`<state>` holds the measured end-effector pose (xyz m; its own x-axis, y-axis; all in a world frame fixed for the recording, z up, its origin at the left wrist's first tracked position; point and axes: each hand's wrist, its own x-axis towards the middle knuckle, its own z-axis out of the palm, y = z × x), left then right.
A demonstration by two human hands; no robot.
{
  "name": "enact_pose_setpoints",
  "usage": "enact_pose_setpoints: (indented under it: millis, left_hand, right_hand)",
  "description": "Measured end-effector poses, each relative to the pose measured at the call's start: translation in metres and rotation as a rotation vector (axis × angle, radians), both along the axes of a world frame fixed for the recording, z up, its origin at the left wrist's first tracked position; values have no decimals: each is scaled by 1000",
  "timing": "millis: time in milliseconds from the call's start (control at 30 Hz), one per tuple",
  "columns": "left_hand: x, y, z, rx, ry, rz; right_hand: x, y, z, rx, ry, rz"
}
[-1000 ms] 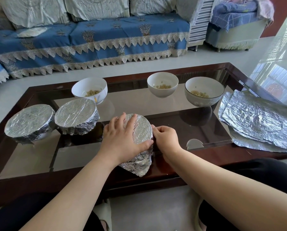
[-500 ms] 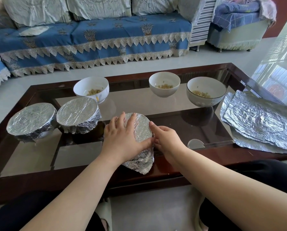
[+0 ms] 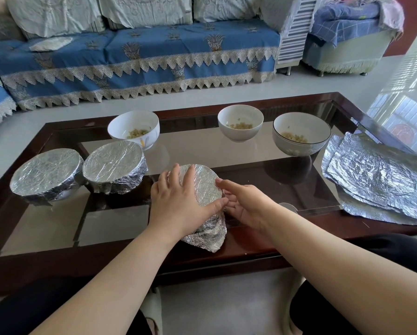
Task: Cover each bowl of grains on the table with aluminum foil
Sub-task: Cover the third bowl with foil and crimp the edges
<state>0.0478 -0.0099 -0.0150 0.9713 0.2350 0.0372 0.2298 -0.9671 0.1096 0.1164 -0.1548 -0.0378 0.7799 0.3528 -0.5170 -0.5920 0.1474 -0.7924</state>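
A bowl under a crinkled foil sheet [image 3: 206,187] stands near the table's front edge. My left hand [image 3: 178,201] lies flat on the foil's top with fingers spread. My right hand [image 3: 243,204] presses the foil against the bowl's right side with straight fingers. A loose flap of the foil hangs at the front. Two foil-covered bowls [image 3: 45,176] [image 3: 114,164] stand at the left. Three uncovered white bowls with grains [image 3: 133,129] [image 3: 240,122] [image 3: 301,134] stand at the back.
A stack of foil sheets [image 3: 381,182] lies on the table's right end. The glass-topped table has a dark wooden frame [image 3: 251,250]. A blue sofa [image 3: 142,59] stands behind it. My knees are under the front edge.
My right hand has uncurled and now lies with straight fingers along the foil's right side. My left hand stays flat on top of the foil.
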Motion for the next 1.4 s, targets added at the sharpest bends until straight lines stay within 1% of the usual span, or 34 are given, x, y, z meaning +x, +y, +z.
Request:
enact_pose_setpoints:
  millis: [333,367,433,567,667,733,800,933,1033,1100,1200,1267,1333,1400]
  left_hand:
    - [-1,-2,4,-13,18,12]
    - [-2,-3,5,-19,22,22]
    - [-3,-5,7,-59,45,50]
    - [-7,-7,17,-149,169,50]
    - [-15,-7,25,-77,213,23]
    - [-17,-6,28,8,222,17]
    - [-13,-2,28,45,216,-17]
    - [-3,7,20,3,232,-193]
    - [-1,10,14,-16,248,-220]
    - [-1,10,12,-13,235,-214]
    - [-1,10,12,-14,223,-209]
    - [0,10,11,-13,219,-203]
    - [1,10,9,-17,213,-201]
    - [1,11,8,-22,202,-199]
  right_hand:
    - [1,2,-3,44,19,-1]
    - [2,2,-3,27,4,2]
    - [4,3,-2,-68,-76,30]
    - [15,4,5,-232,-238,106]
    - [26,3,6,-305,-295,143]
    - [28,4,7,-327,-332,159]
    - [28,4,7,-353,-369,172]
    - [25,1,7,-373,-429,182]
    - [21,-2,7,-431,-497,215]
    - [17,-8,11,-445,-488,271]
    - [14,-19,18,-373,-405,382]
    - [14,-25,16,-284,-311,448]
    - [11,-27,13,-160,-202,442]
    - [7,-25,11,-9,-110,385]
